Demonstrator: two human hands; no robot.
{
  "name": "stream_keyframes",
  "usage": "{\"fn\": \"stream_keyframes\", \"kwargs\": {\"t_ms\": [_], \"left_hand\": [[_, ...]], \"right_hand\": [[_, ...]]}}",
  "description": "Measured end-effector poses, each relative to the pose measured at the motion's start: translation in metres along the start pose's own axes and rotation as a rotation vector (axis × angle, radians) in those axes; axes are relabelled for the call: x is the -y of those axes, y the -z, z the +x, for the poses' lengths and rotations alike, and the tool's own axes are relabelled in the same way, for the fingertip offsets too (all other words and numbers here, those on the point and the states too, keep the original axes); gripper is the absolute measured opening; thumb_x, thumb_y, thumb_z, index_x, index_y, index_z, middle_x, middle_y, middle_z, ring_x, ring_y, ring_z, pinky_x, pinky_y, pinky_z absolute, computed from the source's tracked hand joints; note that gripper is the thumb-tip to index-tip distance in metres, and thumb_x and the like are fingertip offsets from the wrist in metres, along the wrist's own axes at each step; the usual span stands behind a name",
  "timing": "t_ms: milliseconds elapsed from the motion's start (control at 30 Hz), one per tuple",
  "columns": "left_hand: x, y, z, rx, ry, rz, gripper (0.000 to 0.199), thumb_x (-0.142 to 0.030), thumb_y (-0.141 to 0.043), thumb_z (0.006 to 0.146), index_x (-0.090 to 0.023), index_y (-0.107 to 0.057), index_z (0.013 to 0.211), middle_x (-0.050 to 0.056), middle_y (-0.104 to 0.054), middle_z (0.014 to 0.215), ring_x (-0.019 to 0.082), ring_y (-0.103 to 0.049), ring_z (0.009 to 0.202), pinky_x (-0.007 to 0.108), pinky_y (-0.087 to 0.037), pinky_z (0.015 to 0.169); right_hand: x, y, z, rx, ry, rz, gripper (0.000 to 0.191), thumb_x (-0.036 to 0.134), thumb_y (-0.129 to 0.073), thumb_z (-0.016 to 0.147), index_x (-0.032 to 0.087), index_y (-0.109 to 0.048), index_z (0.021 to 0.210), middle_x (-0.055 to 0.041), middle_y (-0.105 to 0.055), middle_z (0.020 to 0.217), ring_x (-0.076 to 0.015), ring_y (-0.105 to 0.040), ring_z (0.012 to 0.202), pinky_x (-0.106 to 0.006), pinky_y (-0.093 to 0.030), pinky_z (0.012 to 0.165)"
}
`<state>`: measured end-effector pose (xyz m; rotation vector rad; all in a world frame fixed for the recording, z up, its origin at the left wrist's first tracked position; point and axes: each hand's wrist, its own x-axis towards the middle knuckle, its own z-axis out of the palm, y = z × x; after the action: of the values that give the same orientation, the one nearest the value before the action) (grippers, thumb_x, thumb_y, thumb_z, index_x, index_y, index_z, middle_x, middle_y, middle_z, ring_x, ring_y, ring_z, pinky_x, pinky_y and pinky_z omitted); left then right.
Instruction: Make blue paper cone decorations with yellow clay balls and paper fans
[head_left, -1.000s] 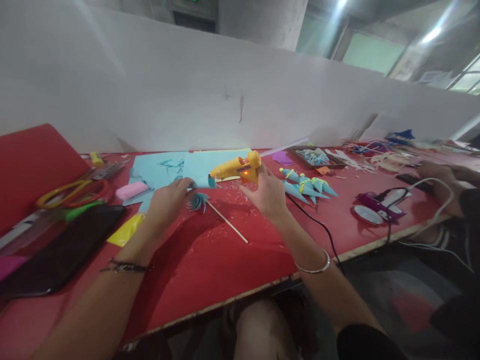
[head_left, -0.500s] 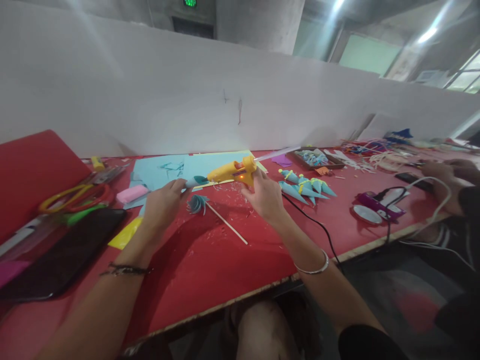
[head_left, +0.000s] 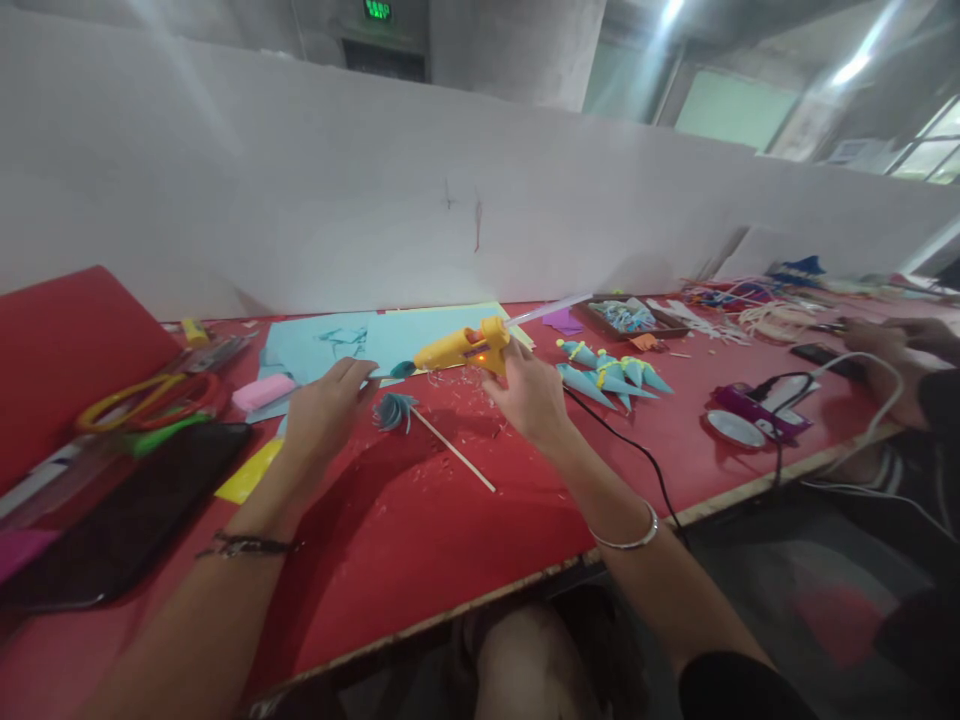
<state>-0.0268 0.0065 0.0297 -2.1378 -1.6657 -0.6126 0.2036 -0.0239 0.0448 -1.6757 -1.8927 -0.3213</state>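
Right grip [head_left: 529, 392] clasps the yellow glue gun [head_left: 456, 347].

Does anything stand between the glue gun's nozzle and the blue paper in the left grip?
Nothing visible stands between the nozzle and the held blue paper; whether they touch is unclear. The curled paper lies on the table, not between them.

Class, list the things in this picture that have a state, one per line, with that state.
Yellow glue gun: in the right hand, indicator lit.
Glue stick: protruding from the gun's back.
Rolled blue paper: in the left hand, by the nozzle.
Pale stick: lying on the table, curled paper at one end.
Exit sign: lit green.
Ceiling light: on.
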Motion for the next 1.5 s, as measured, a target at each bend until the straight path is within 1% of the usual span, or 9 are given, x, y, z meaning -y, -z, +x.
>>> {"fn": "stream_keyframes", "kwargs": {"t_ms": [233,333,433,500,633,800,1067,1300,1500], "left_hand": [[0.002,-0.003,0.002,0.032,-0.079,-0.117,0.024,-0.022,-0.043,0.087,-0.019,-0.052,0.109,0.006,-0.06,0.109,0.013,-0.061,0.08,0.022,-0.043,0.059],[0.006,-0.002,0.002,0.047,-0.116,-0.145,0.025,-0.023,-0.042,0.088,-0.019,-0.051,0.111,0.006,-0.06,0.11,0.014,-0.061,0.086,0.022,-0.044,0.065],[0.01,0.002,0.003,0.057,-0.127,-0.146,0.022,-0.024,-0.044,0.087,-0.018,-0.055,0.105,0.007,-0.064,0.105,0.017,-0.061,0.09,0.024,-0.044,0.067],[0.01,0.004,0.003,0.062,-0.125,-0.146,0.019,-0.026,-0.048,0.086,-0.018,-0.057,0.1,0.007,-0.065,0.1,0.018,-0.062,0.087,0.024,-0.044,0.065],[0.009,0.004,0.003,0.057,-0.135,-0.202,0.022,-0.03,-0.054,0.082,-0.017,-0.055,0.1,0.005,-0.064,0.096,0.013,-0.061,0.073,0.021,-0.044,0.063],[0.01,0.001,0.003,0.072,-0.184,-0.289,0.026,-0.031,-0.051,0.085,-0.016,-0.052,0.106,0.006,-0.062,0.102,0.012,-0.062,0.077,0.022,-0.045,0.07],[0.015,0.002,0.003,0.069,-0.121,-0.18,0.022,-0.028,-0.047,0.087,-0.016,-0.056,0.103,0.01,-0.064,0.105,0.02,-0.062,0.091,0.027,-0.045,0.068],[0.022,-0.004,0.005,0.004,-0.143,-0.165,0.024,-0.03,-0.044,0.088,-0.018,-0.058,0.103,0.008,-0.06,0.108,0.018,-0.058,0.094,0.028,-0.047,0.075],[0.024,-0.006,0.005,0.045,-0.179,-0.168,0.023,-0.026,-0.041,0.089,-0.021,-0.055,0.105,0.007,-0.059,0.111,0.018,-0.057,0.097,0.028,-0.048,0.078]], "right_hand": [[-0.001,-0.001,0.0,-0.118,-0.036,0.049,0.046,0.04,-0.05,0.079,0.014,-0.049,0.117,-0.0121,-0.06,0.107,-0.02,-0.059,0.077,-0.026,-0.036,0.052],[-0.002,0.001,0.0,-0.112,-0.035,0.054,0.048,0.043,-0.05,0.079,0.014,-0.049,0.117,-0.0119,-0.06,0.105,-0.02,-0.059,0.077,-0.026,-0.037,0.053],[-0.002,0.002,0.0,-0.087,-0.024,0.057,0.047,0.044,-0.05,0.079,0.015,-0.049,0.117,-0.0116,-0.059,0.106,-0.0198,-0.059,0.079,-0.026,-0.037,0.054],[-0.002,0.003,0.0,-0.076,-0.017,0.057,0.046,0.044,-0.049,0.08,0.016,-0.049,0.116,-0.0115,-0.059,0.107,-0.0194,-0.058,0.079,-0.026,-0.037,0.054],[-0.002,0.002,0.0,-0.089,-0.006,0.062,0.045,0.044,-0.05,0.079,0.016,-0.05,0.115,-0.0112,-0.059,0.107,-0.019,-0.058,0.077,-0.026,-0.036,0.053],[-0.003,0.002,0.0,-0.105,0.005,0.051,0.043,0.043,-0.05,0.08,0.016,-0.051,0.113,-0.011,-0.059,0.107,-0.0189,-0.058,0.079,-0.025,-0.034,0.052],[-0.004,0.003,0.001,-0.076,0.028,0.081,0.046,0.044,-0.049,0.078,0.016,-0.05,0.115,-0.0101,-0.06,0.106,-0.0187,-0.058,0.075,-0.025,-0.031,0.05],[-0.006,0.006,0.0,0.012,0.089,0.1,0.049,0.045,-0.049,0.076,0.016,-0.048,0.116,-0.0089,-0.062,0.1,-0.0178,-0.057,0.068,-0.026,-0.03,0.049],[-0.006,0.005,0.002,0.101,0.1,0.115,0.045,0.039,-0.046,0.078,0.015,-0.047,0.116,-0.0085,-0.063,0.094,-0.0182,-0.057,0.067,-0.026,-0.03,0.05]]}}
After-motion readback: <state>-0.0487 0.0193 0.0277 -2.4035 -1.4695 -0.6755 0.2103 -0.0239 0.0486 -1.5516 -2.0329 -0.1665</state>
